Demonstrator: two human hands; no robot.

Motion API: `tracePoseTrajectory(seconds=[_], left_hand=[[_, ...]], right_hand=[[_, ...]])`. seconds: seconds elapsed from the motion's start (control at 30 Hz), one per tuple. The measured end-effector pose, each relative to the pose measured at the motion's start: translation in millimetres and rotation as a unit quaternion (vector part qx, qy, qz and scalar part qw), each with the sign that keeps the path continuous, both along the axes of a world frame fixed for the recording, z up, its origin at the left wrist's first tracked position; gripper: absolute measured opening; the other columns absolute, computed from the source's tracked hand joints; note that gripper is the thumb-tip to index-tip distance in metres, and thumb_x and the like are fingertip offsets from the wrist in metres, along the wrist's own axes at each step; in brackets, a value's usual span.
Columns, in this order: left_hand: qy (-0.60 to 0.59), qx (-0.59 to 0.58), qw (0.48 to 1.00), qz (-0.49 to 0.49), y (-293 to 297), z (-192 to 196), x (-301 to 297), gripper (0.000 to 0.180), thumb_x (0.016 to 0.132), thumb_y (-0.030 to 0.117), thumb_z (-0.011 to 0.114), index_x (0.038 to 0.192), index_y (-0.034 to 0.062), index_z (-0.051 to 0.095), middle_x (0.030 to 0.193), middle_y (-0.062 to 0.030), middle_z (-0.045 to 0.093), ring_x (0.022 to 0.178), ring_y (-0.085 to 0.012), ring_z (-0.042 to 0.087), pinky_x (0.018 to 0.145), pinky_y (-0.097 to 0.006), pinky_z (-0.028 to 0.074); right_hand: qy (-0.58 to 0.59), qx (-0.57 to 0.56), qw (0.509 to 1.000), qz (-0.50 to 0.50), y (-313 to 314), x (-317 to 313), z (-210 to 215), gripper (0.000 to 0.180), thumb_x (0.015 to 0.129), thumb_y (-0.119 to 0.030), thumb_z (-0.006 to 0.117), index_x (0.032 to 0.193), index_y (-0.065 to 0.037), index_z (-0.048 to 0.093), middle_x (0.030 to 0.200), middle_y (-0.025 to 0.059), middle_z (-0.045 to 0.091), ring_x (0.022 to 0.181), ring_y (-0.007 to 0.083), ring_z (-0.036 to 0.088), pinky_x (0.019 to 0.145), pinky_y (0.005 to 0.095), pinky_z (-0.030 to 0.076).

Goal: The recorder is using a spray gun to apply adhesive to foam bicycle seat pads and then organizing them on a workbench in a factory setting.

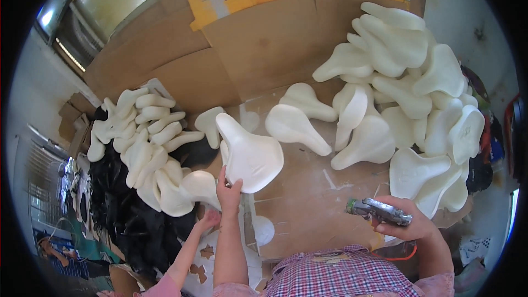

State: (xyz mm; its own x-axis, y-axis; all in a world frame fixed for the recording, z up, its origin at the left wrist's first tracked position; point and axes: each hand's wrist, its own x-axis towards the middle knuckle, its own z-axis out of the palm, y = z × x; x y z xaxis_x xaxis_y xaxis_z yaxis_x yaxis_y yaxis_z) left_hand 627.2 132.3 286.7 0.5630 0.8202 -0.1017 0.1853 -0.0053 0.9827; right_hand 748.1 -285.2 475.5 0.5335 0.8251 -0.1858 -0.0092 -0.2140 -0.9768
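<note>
My left hand (230, 190) is closed on the edge of a white foam bicycle saddle pad (253, 157), thumb on its face and fingers partly hidden behind it. The pad is raised, its narrow nose pointing up and left. In my right hand (410, 217), at the right, is a silver spray gun (380, 210) with a green tip pointing left. A co-worker's hand (209, 220) reaches in beside my left forearm, just below another foam saddle pad (201, 188).
A large heap of foam saddle pads (407, 77) fills the right side; a smaller pile (146, 143) lies left, partly over black covers (126, 209). Cardboard (297, 214) covers the table and rises as a back wall (264, 44). A red-orange hose (404, 256) curves below my right hand.
</note>
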Motion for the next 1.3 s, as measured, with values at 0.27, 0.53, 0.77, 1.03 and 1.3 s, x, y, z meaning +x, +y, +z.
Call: tracePoseTrajectory(seconds=[0.27,0.53,0.77,1.03,1.3], left_hand=[[0.037,-0.078,0.996,0.024,-8,-7,-39,0.068,0.074,-0.002,0.062,0.139,0.0061,0.043,0.103,-0.0104,0.062,0.074,-0.0169,0.062,0.052,-0.027,0.05],[-0.291,-0.294,0.894,0.173,46,4,0,0.057,0.084,0.042,0.066,0.13,0.0152,0.046,0.123,-0.0072,0.052,0.095,-0.025,0.057,0.085,-0.043,0.052],[-0.043,-0.448,0.892,-0.04,9,-143,103,0.066,0.082,0.031,0.071,0.135,0.0125,0.037,0.126,-0.0129,0.048,0.099,-0.0347,0.056,0.078,-0.05,0.052],[-0.034,-0.169,0.98,0.099,-17,-70,123,0.076,0.075,-0.006,0.062,0.142,0.0142,0.032,0.121,-0.0113,0.054,0.097,-0.0244,0.061,0.058,-0.034,0.054],[-0.043,-0.129,0.984,0.112,5,-37,89,0.072,0.074,-0.007,0.06,0.141,0.0094,0.037,0.117,-0.0141,0.056,0.095,-0.0241,0.061,0.067,-0.035,0.055]], right_hand=[[0.021,0.126,0.989,-0.072,7,-21,35,0.053,0.079,-0.002,0.071,0.128,-0.003,0.052,0.093,0.0058,0.063,0.081,0.0125,0.06,0.074,0.0288,0.05],[0.028,0.058,0.993,-0.098,-17,-5,11,0.055,0.082,-0.005,0.07,0.132,-0.003,0.048,0.099,0.0061,0.062,0.09,0.0144,0.061,0.081,0.0295,0.049],[0.009,0.014,0.996,-0.086,-17,-3,-5,0.055,0.08,-0.018,0.071,0.127,0.0,0.05,0.093,0.0078,0.064,0.086,0.0156,0.062,0.078,0.0311,0.049],[-0.005,-0.039,0.995,-0.096,-38,0,1,0.056,0.08,-0.004,0.072,0.131,-0.003,0.048,0.097,0.0061,0.064,0.088,0.0131,0.062,0.079,0.0297,0.051],[-0.027,0.066,0.99,-0.122,-15,15,4,0.064,0.074,-0.017,0.073,0.13,0.003,0.047,0.1,0.0152,0.062,0.078,0.0214,0.062,0.067,0.0333,0.053]])
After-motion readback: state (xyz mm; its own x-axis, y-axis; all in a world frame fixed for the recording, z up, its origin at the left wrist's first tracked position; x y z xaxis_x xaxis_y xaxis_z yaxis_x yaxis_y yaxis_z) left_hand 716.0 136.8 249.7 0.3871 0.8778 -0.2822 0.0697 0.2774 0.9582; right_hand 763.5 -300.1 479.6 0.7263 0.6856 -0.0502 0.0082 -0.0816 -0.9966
